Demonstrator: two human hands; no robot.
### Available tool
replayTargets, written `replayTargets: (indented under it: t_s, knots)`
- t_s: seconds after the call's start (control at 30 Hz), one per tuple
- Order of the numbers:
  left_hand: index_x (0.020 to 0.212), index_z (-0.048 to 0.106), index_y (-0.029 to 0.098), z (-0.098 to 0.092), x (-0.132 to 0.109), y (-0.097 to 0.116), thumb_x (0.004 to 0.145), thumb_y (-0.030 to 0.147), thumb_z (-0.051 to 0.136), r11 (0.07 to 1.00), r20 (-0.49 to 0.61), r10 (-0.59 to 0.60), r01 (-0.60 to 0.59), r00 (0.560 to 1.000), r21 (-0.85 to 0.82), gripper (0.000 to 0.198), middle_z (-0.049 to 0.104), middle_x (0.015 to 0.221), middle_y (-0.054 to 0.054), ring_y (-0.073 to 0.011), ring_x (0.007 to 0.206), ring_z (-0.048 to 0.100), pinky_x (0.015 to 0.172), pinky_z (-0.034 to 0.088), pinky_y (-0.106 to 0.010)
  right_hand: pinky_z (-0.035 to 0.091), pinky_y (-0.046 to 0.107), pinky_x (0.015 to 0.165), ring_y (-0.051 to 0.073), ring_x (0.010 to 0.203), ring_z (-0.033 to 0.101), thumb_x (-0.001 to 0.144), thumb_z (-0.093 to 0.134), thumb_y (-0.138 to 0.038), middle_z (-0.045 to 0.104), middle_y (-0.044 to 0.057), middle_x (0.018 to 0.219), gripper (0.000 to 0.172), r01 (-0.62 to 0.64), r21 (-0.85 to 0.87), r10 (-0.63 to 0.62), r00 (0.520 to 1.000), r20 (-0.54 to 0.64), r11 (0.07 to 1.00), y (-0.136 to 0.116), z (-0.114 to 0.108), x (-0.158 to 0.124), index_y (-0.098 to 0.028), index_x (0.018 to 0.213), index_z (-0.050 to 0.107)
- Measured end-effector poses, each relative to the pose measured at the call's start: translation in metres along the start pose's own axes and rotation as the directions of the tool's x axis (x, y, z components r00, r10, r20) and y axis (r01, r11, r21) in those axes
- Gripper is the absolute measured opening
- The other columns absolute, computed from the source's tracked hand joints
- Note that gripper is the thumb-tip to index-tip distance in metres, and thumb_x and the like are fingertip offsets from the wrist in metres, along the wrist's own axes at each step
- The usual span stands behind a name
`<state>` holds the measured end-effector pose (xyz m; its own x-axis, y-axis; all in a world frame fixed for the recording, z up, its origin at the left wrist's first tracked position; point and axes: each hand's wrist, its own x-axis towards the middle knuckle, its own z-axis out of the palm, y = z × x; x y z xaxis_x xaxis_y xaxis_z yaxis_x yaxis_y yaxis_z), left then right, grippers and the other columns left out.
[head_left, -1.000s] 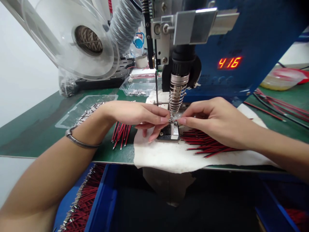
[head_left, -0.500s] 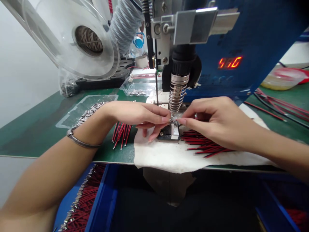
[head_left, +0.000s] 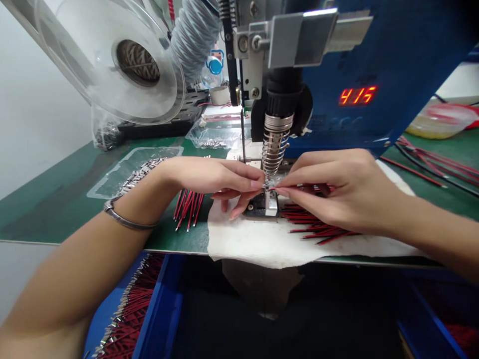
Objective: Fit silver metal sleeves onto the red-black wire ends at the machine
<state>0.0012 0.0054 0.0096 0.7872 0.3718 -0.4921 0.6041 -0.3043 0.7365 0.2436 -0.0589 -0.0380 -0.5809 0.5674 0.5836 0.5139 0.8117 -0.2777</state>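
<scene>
My left hand (head_left: 224,179) comes in from the left, thumb and forefinger pinched at the small metal fixture (head_left: 271,204). Its fingertips hide whatever they hold. From the right, my right hand (head_left: 337,184) pinches a thin red-and-black wire (head_left: 272,189), whose end points at the fixture, close to the left fingertips. Right above this spot hangs the spring-wrapped tip (head_left: 277,144) of a blue machine (head_left: 344,60). Under and beside my right hand lies a pile of red-and-black wires (head_left: 310,219) on a white cloth (head_left: 254,244).
More wires (head_left: 189,207) lie left of the cloth. A clear tray (head_left: 140,174) holds small metal parts; another clear tray (head_left: 215,134) stands behind. A transparent fume hood (head_left: 90,65) hangs upper left. Below the table edge, a blue bin (head_left: 164,304) holds wires with metal ends.
My right hand has shifted slightly right, and the red-and-black wire now shows between its fingertips and the fixture. My left hand stays in place. The red display now reads 415.
</scene>
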Motion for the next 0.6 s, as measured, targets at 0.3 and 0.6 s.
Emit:
replayTargets:
  t_s: [0.3, 0.6]
  knots:
    - [0.079, 0.060, 0.020, 0.0001, -0.0009, 0.0008, 0.109, 0.040, 0.043, 1.000, -0.006, 0.000, 0.000, 1.000, 0.011, 0.039, 0.070, 0.075, -0.003, -0.0143, 0.065, 0.052, 0.062, 0.042, -0.025, 0.050, 0.031, 0.060, 0.017, 0.066, 0.069, 0.097, 0.067, -0.022, 0.077, 0.004, 0.081, 0.018, -0.040, 0.058, 0.037, 0.998, 0.057, 0.998, -0.0001, -0.0034, 0.0008, -0.024, 0.096, 0.085]
    - [0.078, 0.061, 0.020, 0.0015, 0.0006, 0.0019, 0.109, 0.037, 0.043, 1.000, -0.005, -0.011, 0.011, 1.000, -0.026, 0.040, 0.069, 0.074, -0.004, -0.0142, 0.065, 0.050, 0.061, 0.040, -0.026, 0.050, 0.029, 0.062, 0.016, 0.068, 0.069, 0.098, 0.067, -0.022, 0.078, 0.005, 0.083, 0.018, 0.009, 0.047, -0.012, 0.998, 0.065, 0.999, 0.0007, -0.0053, 0.0007, -0.021, 0.097, 0.084]
